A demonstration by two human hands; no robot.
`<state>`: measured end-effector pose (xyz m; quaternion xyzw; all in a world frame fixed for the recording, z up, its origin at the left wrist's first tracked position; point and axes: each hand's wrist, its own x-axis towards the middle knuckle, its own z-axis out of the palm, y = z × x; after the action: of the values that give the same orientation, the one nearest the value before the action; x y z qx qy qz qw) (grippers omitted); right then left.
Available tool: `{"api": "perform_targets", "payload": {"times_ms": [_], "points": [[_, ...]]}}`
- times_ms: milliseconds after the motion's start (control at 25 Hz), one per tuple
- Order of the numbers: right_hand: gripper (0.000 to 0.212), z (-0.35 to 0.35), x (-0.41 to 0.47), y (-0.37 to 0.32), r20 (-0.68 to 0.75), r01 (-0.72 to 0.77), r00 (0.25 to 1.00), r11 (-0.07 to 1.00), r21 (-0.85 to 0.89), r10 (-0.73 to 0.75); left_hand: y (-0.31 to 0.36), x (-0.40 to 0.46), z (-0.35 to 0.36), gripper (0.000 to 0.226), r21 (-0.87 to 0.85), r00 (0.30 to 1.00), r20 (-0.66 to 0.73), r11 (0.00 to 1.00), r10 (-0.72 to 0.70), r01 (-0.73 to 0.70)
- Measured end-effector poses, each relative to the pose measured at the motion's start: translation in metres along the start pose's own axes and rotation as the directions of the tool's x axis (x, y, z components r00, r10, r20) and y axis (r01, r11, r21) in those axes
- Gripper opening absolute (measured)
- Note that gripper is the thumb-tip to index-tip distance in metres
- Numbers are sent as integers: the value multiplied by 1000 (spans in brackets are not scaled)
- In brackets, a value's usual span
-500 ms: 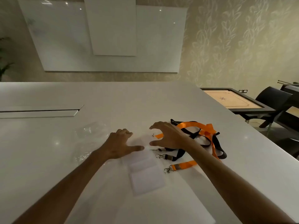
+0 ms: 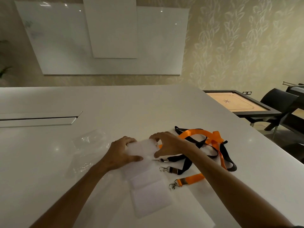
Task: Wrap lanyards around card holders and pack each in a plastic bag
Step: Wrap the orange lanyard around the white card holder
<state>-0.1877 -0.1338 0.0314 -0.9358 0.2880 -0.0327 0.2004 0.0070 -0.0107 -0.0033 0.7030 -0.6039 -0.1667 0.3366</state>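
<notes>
Near the desk's right edge, your left hand (image 2: 120, 154) and right hand (image 2: 166, 146) pinch one card holder (image 2: 142, 148); picking-up step, lanyards (image 2: 205, 145) beside; next, clip one on.

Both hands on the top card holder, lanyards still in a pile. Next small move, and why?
Probably lift that card holder off the row and bring it to a lanyard clip. Left hand and right hand pinch its two sides, the other holders lie flat below, and the orange lanyard with its clip lies loose just right, unattached.
</notes>
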Motion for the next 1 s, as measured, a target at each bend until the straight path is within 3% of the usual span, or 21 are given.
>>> {"api": "perform_targets", "payload": {"times_ms": [80,200,360,480,640,720,800,880,960,1000], "points": [[71,-8,0,1,-116,47,993,995,88,-37,9,1,-15,73,-209,1000,-21,978,-7,3],[74,-34,-3,-5,-322,166,942,965,205,-94,35,4,-39,64,-522,999,-24,853,-25,9],[74,-63,-4,-19,-510,324,859,814,482,-41,69,13,-66,59,-728,997,-75,684,-17,-43],[51,-72,-4,-28,-586,427,807,609,668,76,84,21,-78,56,-788,983,-179,604,-39,-120],[17,-66,3,-33,-644,497,736,481,723,209,99,29,-85,48,-846,931,-340,475,-131,-242],[14,-55,10,-36,-649,416,716,587,694,260,104,30,-84,48,-806,877,-451,499,-169,-318],[16,-42,13,-44,-631,244,741,784,571,229,105,30,-80,50,-629,773,-621,673,-133,-389],[16,-35,7,-61,-588,111,800,934,340,119,100,31,-73,53,-288,669,-740,869,65,-402],[18,-35,-1,-79,-537,115,843,966,232,28,89,32,-68,54,61,643,-708,931,294,-359],[20,-37,-5,-86,-520,139,854,962,236,4,83,34,-66,55,173,667,-653,928,360,-331]]}}
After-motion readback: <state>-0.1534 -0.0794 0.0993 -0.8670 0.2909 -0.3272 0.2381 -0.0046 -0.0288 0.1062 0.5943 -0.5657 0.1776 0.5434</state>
